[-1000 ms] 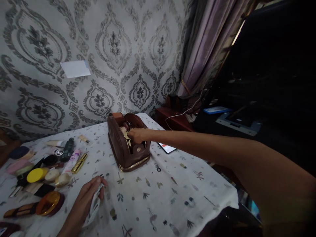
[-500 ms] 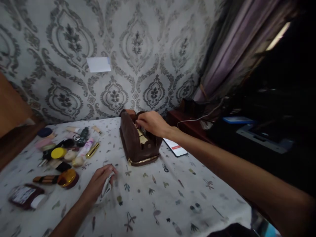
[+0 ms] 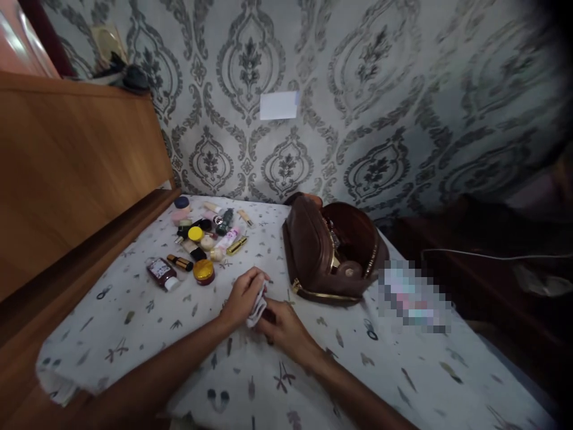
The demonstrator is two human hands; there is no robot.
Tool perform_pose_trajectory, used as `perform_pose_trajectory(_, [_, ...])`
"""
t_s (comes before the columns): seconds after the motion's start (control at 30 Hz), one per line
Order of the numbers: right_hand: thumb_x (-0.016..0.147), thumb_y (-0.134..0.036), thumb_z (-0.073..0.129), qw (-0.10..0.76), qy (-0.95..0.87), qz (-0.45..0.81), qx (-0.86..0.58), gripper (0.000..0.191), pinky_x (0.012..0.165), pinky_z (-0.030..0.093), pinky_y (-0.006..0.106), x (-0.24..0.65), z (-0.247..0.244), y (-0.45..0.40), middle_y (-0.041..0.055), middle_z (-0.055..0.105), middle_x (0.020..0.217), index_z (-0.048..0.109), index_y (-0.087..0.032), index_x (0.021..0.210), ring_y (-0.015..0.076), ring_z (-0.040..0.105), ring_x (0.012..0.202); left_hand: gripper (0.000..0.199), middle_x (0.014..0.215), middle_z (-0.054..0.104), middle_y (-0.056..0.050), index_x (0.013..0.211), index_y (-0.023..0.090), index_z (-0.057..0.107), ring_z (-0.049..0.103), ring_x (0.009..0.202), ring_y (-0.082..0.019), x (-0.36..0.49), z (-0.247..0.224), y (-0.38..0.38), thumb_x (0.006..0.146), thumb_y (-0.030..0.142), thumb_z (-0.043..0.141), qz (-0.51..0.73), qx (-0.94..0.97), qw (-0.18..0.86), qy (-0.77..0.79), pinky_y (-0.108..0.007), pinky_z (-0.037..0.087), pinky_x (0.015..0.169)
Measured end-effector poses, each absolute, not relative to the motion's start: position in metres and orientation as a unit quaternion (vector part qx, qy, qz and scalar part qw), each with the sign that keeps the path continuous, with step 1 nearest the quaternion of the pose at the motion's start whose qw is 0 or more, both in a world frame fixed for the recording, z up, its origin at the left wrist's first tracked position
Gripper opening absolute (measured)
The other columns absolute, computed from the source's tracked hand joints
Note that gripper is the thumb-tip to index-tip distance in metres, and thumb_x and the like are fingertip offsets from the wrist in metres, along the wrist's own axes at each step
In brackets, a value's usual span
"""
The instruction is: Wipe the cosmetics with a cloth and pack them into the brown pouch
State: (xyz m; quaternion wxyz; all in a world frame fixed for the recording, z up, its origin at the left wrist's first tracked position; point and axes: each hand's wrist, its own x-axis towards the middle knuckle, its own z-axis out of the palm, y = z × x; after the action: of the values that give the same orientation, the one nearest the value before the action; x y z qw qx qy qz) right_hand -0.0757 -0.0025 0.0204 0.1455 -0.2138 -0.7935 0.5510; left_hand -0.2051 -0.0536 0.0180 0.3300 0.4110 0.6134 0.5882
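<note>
My left hand (image 3: 244,295) is closed round a crumpled white cloth (image 3: 256,307) above the table, in front of the bag. My right hand (image 3: 284,328) meets it from the right, its fingers curled against the cloth. Whatever those right fingers pinch is hidden between the two hands. Just beyond stands a brown cosmetic bag (image 3: 308,239), unzipped, with a gold zip and a few items inside. Left of my hands lies a group of cosmetics, among them an amber-lidded jar (image 3: 204,272), a dark red bottle (image 3: 162,273), a yellow-lidded jar (image 3: 196,233) and a gold tube (image 3: 237,245).
A white patterned cloth covers the table (image 3: 188,334). A wooden cabinet (image 3: 80,173) borders it on the left, and a patterned wall (image 3: 313,71) rises behind. On the right lie a blurred-out flat object (image 3: 414,297) and a white cable (image 3: 483,255).
My right hand has come out of the bag and joined my left hand at the white cloth. The view has swung left, showing more of the cabinet.
</note>
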Motion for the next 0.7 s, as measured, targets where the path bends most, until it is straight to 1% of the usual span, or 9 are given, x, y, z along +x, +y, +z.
perform_pose_trajectory(0.1, [0.070,-0.040,0.063,0.186,-0.682,0.657,-0.263,0.022,0.050,0.037,0.025,-0.095,0.016,0.002,-0.0016,0.056,0.055,0.057,-0.019,0.064,0.0135,0.048,0.050,0.035,0.080,0.058,0.000,0.108,0.020,0.059,0.052,0.065,-0.014,-0.202,0.018,-0.058,0.093,0.049,0.046,0.578,0.431,0.326,0.612,-0.026,0.042,0.060])
perform_pose_trajectory(0.17, [0.065,-0.047,0.070,0.232,-0.619,0.694,-0.284,0.031,0.051,0.038,0.026,-0.104,0.014,0.005,-0.0021,0.054,0.054,0.056,-0.019,0.060,0.0128,0.047,0.051,0.034,0.091,0.062,-0.003,0.115,0.021,0.058,0.058,0.078,-0.018,-0.203,0.020,-0.061,0.093,0.044,0.048,0.555,0.476,0.275,0.625,-0.030,0.046,0.072])
perform_pose_trajectory(0.23, [0.062,-0.049,0.075,0.244,-0.583,0.723,-0.278,0.035,0.053,0.040,0.026,-0.109,0.010,0.004,-0.0024,0.054,0.053,0.057,-0.019,0.059,0.0124,0.047,0.051,0.030,0.102,0.065,-0.007,0.114,0.019,0.060,0.060,0.094,-0.020,-0.207,0.022,-0.063,0.095,0.037,0.044,0.510,0.534,0.202,0.644,-0.032,0.047,0.085])
perform_pose_trajectory(0.27, [0.060,-0.048,0.077,0.239,-0.575,0.735,-0.269,0.035,0.054,0.041,0.026,-0.109,0.008,0.003,-0.0023,0.055,0.054,0.059,-0.018,0.060,0.0126,0.049,0.052,0.030,0.103,0.066,-0.008,0.111,0.019,0.061,0.061,0.097,-0.021,-0.211,0.025,-0.064,0.097,0.035,0.041,0.486,0.556,0.173,0.652,-0.032,0.047,0.087])
perform_pose_trajectory(0.37, [0.059,-0.048,0.082,0.227,-0.554,0.761,-0.250,0.036,0.057,0.046,0.028,-0.105,0.003,-0.001,0.0000,0.064,0.064,0.069,-0.019,0.076,0.0146,0.058,0.057,0.031,0.100,0.068,-0.008,0.103,0.018,0.065,0.063,0.096,-0.020,-0.236,0.036,-0.069,0.097,0.029,0.036,0.426,0.587,0.138,0.675,-0.031,0.048,0.087])
perform_pose_trajectory(0.43, [0.060,-0.047,0.083,0.234,-0.538,0.768,-0.255,0.041,0.059,0.047,0.027,-0.101,0.002,-0.003,0.0023,0.069,0.074,0.072,-0.019,0.087,0.0153,0.062,0.062,0.029,0.104,0.069,-0.008,0.105,0.019,0.066,0.062,0.099,-0.022,-0.264,0.049,-0.076,0.094,0.026,0.041,0.380,0.595,0.112,0.699,-0.033,0.047,0.091])
perform_pose_trajectory(0.47, [0.060,-0.047,0.084,0.238,-0.531,0.771,-0.258,0.042,0.059,0.047,0.027,-0.099,0.002,-0.003,0.0031,0.070,0.076,0.073,-0.019,0.089,0.0152,0.063,0.062,0.029,0.108,0.068,-0.008,0.107,0.020,0.067,0.061,0.102,-0.023,-0.280,0.057,-0.080,0.092,0.024,0.043,0.347,0.598,0.097,0.716,-0.035,0.046,0.093])
perform_pose_trajectory(0.57, [0.060,-0.046,0.085,0.238,-0.515,0.783,-0.257,0.040,0.057,0.045,0.025,-0.096,0.003,-0.002,0.0033,0.070,0.075,0.073,-0.018,0.086,0.0139,0.062,0.061,0.031,0.110,0.067,-0.009,0.103,0.022,0.071,0.060,0.104,-0.026,-0.332,0.078,-0.094,0.086,0.017,0.046,0.228,0.590,0.052,0.773,-0.037,0.044,0.091])
perform_pose_trajectory(0.7, [0.062,-0.046,0.083,0.223,-0.521,0.787,-0.243,0.037,0.057,0.044,0.024,-0.097,0.003,-0.001,0.0024,0.070,0.072,0.073,-0.018,0.083,0.0125,0.062,0.059,0.043,0.105,0.071,-0.007,0.105,0.029,0.073,0.064,0.098,-0.026,-0.376,0.088,-0.103,0.076,0.006,0.051,0.082,0.594,0.032,0.799,-0.033,0.045,0.081])
